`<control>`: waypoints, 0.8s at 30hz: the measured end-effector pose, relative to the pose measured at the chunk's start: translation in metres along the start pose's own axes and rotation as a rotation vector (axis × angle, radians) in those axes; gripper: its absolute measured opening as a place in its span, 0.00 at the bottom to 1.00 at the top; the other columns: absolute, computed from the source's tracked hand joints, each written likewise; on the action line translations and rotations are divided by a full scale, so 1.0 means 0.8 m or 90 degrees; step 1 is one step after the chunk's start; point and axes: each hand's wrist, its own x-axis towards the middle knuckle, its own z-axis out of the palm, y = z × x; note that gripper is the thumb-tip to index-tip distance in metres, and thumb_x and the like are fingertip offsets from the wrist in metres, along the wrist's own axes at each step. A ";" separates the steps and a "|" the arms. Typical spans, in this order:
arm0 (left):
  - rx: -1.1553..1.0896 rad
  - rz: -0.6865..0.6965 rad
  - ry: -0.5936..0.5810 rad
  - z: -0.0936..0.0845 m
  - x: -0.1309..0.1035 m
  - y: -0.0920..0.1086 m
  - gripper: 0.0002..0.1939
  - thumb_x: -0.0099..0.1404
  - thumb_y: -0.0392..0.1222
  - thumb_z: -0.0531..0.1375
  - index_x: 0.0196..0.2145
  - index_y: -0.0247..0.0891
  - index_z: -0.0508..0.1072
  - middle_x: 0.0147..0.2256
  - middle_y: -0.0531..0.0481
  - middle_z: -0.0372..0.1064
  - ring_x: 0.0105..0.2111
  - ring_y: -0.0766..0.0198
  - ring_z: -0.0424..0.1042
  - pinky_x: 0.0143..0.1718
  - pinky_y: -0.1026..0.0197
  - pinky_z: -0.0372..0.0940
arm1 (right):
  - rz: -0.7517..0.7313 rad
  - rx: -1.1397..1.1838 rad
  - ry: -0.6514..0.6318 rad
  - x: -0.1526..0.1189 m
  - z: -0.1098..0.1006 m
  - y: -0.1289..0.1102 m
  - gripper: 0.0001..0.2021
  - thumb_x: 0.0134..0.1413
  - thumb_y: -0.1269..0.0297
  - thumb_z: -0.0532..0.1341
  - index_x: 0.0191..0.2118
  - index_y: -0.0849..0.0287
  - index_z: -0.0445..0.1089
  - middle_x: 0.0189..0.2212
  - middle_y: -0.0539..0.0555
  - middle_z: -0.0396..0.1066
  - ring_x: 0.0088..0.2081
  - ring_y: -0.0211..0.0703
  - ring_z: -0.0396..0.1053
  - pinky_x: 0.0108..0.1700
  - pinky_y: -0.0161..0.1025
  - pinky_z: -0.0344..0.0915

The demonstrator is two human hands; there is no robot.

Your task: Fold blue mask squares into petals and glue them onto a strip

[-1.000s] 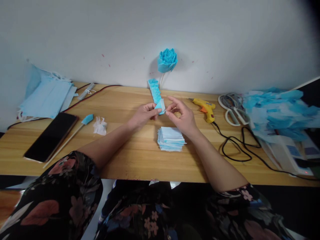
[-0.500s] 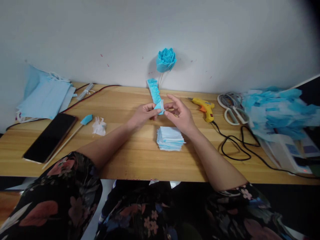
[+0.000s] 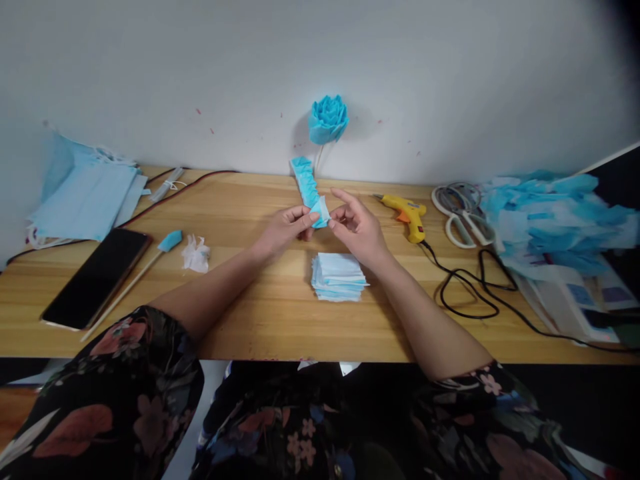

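Observation:
Between my two hands is a small light-blue fabric piece (image 3: pixel 320 213). My left hand (image 3: pixel 285 230) pinches it from the left, thumb on top. The fingers of my right hand (image 3: pixel 359 227) close on its right edge, thumb and fingertips together. Just behind the piece, a row of folded blue petals (image 3: pixel 304 179) lies on the table. Nearer to me sits a stack of pale cut squares (image 3: pixel 339 277). A blue fabric flower (image 3: pixel 328 120) on a thin stick stands against the wall.
Masks (image 3: pixel 83 193), a phone (image 3: pixel 97 277), a blue-tipped stick (image 3: pixel 125 293) and a white scrap (image 3: pixel 195 254) lie left. Rightward are a yellow glue gun (image 3: pixel 407 213) with a black cord, white-handled scissors (image 3: pixel 467 230) and a heap of blue scraps (image 3: pixel 550 213).
The fabric piece has tilted slightly between my fingers, and my left thumb sits higher on it. The whole view has shifted a little.

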 end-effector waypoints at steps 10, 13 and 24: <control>0.036 -0.004 -0.021 0.004 0.000 0.001 0.18 0.56 0.51 0.73 0.31 0.37 0.71 0.25 0.57 0.65 0.25 0.70 0.63 0.29 0.65 0.60 | 0.004 -0.005 0.004 0.000 0.001 0.000 0.30 0.57 0.62 0.64 0.66 0.53 0.66 0.34 0.48 0.74 0.34 0.40 0.71 0.39 0.41 0.69; 0.056 -0.005 -0.021 0.003 -0.001 0.001 0.16 0.58 0.50 0.70 0.30 0.38 0.70 0.24 0.57 0.65 0.25 0.70 0.64 0.30 0.64 0.61 | 0.007 -0.006 -0.001 0.000 0.000 -0.001 0.30 0.57 0.63 0.64 0.66 0.53 0.66 0.34 0.49 0.74 0.35 0.40 0.71 0.40 0.42 0.69; 0.092 -0.008 -0.015 0.001 -0.003 0.003 0.15 0.60 0.50 0.67 0.28 0.38 0.69 0.24 0.56 0.65 0.25 0.70 0.64 0.31 0.64 0.61 | 0.009 0.012 0.011 -0.001 0.001 0.002 0.29 0.58 0.60 0.66 0.65 0.51 0.67 0.34 0.49 0.75 0.35 0.40 0.71 0.39 0.42 0.68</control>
